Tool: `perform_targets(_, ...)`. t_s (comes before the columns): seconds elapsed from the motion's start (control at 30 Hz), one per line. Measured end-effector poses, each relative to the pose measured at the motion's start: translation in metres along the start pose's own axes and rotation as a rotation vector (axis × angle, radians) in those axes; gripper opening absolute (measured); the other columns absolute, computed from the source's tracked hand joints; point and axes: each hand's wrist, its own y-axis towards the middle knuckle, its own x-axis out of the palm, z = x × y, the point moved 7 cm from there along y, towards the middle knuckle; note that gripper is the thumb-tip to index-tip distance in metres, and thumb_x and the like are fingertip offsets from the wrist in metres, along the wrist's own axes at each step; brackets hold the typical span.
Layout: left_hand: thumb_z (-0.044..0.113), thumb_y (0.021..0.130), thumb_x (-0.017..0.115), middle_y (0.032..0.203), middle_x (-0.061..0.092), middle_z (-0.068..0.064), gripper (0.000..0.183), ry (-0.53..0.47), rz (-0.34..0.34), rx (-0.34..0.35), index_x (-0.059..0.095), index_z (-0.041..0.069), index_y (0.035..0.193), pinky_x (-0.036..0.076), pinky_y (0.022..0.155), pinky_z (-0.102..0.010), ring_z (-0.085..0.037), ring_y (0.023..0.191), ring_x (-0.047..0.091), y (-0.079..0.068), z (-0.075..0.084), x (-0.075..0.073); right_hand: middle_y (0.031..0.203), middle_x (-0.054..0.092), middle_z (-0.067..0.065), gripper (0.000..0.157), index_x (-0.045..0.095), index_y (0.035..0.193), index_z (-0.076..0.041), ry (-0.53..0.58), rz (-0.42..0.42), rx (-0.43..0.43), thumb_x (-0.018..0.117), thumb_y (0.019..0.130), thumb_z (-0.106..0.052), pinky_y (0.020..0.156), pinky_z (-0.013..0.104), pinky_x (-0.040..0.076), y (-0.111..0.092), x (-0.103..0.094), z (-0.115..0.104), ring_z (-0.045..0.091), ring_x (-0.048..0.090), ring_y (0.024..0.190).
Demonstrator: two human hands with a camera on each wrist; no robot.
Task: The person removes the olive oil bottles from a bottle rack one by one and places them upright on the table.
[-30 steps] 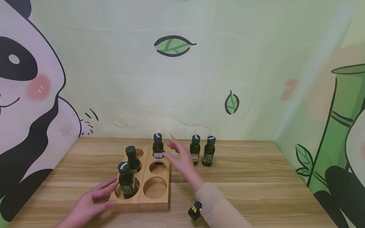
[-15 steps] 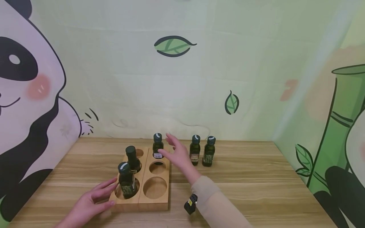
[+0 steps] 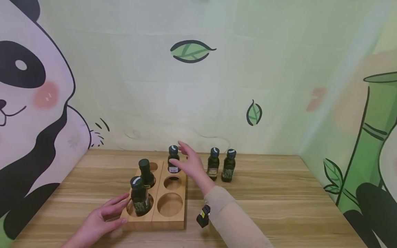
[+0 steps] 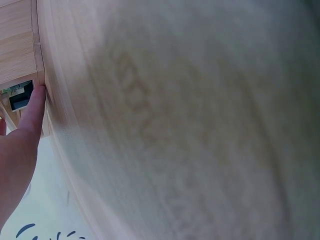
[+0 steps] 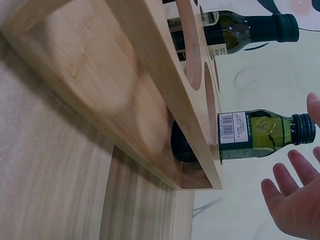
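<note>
A dark green glass bottle (image 3: pixel 173 155) with a blue-green cap stands upright in the back right hole of a two-row wooden rack (image 3: pixel 169 225). Around it my right hand (image 3: pixel 190 165) is spread, thumb in front and fingers at its right and behind. In the right wrist view, a gap shows between the fingers (image 5: pixel 285 180) and the labelled bottle (image 5: pixel 255 135). My left hand (image 3: pixel 100 217) touches the rack's front left corner with thumb and fingers extended. Two more bottles fill the left row's front hole (image 3: pixel 140 201) and middle hole (image 3: pixel 147 177).
Two capped bottles, one with a paler label (image 3: pixel 213 167) and one dark-labelled (image 3: pixel 228 168), stand on the wood-grain table (image 3: pixel 273 199) right of the rack. A small black device (image 3: pixel 203 216) hangs at my right cuff. A printed panda backdrop (image 3: pixel 139 96) rises behind the table.
My right hand has shifted left and slightly away from me, so its thumb now crosses in front of the back right bottle. The left hand keeps its place at the rack.
</note>
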Motion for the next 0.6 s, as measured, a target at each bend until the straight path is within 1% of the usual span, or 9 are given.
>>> perform_targets(0.07,0.029,0.089,0.075,0.155,0.038,-0.011,0.059,0.001,0.004,0.014,0.056,0.004,0.14,0.046,0.092,-0.022,-0.028,0.125,0.055,-0.0003,0.0,0.0006,0.143,0.053,0.011,0.072,0.041,0.151,-0.014,-0.013,-0.006,0.012,0.076,0.089,-0.027,0.107,0.048,0.039,0.0007,0.0009,-0.0001,0.03,0.048,0.132)
perform_targets(0.17,0.028,0.088,0.076,0.155,0.038,-0.011,0.059,-0.002,0.014,0.024,0.057,0.004,0.139,0.042,0.09,-0.018,-0.025,0.123,0.055,-0.0006,0.0007,0.0005,0.143,0.053,0.01,0.071,0.042,0.151,-0.017,-0.002,-0.007,0.045,0.076,0.09,-0.027,0.106,0.048,0.04,0.0024,0.0025,0.0014,0.029,0.048,0.132)
perform_targets(0.23,0.028,0.089,0.076,0.155,0.038,-0.011,0.059,-0.009,0.013,0.018,0.057,0.004,0.139,0.042,0.09,-0.017,-0.027,0.124,0.055,-0.0006,0.0011,0.0005,0.143,0.053,0.01,0.071,0.042,0.151,-0.018,0.022,-0.004,0.07,0.076,0.09,-0.026,0.106,0.047,0.04,0.0033,0.0037,0.0023,0.028,0.048,0.132)
perform_targets(0.33,0.029,0.088,0.076,0.156,0.037,-0.012,0.061,-0.019,0.007,0.001,0.056,0.004,0.14,0.043,0.089,-0.017,-0.033,0.126,0.054,-0.0005,0.0016,0.0009,0.144,0.052,0.011,0.07,0.043,0.151,-0.019,0.051,-0.001,0.096,0.076,0.09,-0.025,0.105,0.047,0.041,0.0045,0.006,0.0041,0.028,0.047,0.132)
perform_targets(0.4,0.03,0.088,0.076,0.156,0.036,-0.012,0.061,-0.02,0.005,-0.009,0.056,0.004,0.14,0.044,0.089,-0.017,-0.035,0.126,0.053,-0.0003,0.0017,0.001,0.144,0.051,0.012,0.069,0.043,0.151,-0.018,0.062,-0.005,0.091,0.075,0.09,-0.023,0.105,0.048,0.041,0.0048,0.008,0.0036,0.029,0.048,0.132)
perform_targets(0.6,0.03,0.088,0.076,0.156,0.036,-0.012,0.062,-0.011,0.003,-0.018,0.055,0.005,0.141,0.046,0.09,-0.019,-0.034,0.127,0.053,0.0,0.0018,0.0007,0.142,0.052,0.013,0.06,0.047,0.148,-0.018,0.07,0.011,0.075,0.071,0.094,-0.021,0.104,0.048,0.042,0.0059,0.0104,0.001,0.031,0.049,0.13)
